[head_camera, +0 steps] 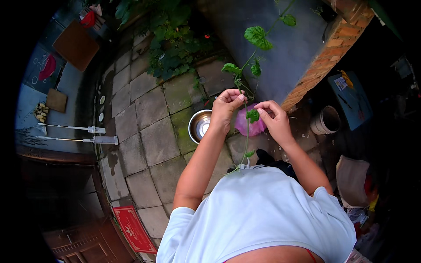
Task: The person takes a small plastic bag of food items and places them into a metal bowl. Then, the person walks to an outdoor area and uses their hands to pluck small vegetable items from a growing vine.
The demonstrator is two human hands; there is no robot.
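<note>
A thin green climbing vine [244,141] runs from the top of the view down to the front of my shirt, with crinkled leaves [258,37] and curled tendrils along it. My left hand [227,105] pinches its stem between thumb and fingers. My right hand [274,120] is just right of the stem, thumb and forefinger close together beside a small curled leaf [252,115]. Whether those fingertips grip anything is too small to tell. Below the hands, a pink plastic bag [248,123] sits on the ground. A stainless steel basin [194,126] is partly hidden by my left forearm.
Square paving slabs [159,141] cover the yard. A brick-edged wall [335,47] rises at the upper right, with a bucket [325,121] near it. Leafy plants [171,42] grow ahead. Two mops [95,139] lean at left, and a red doormat [134,228] lies by a doorway.
</note>
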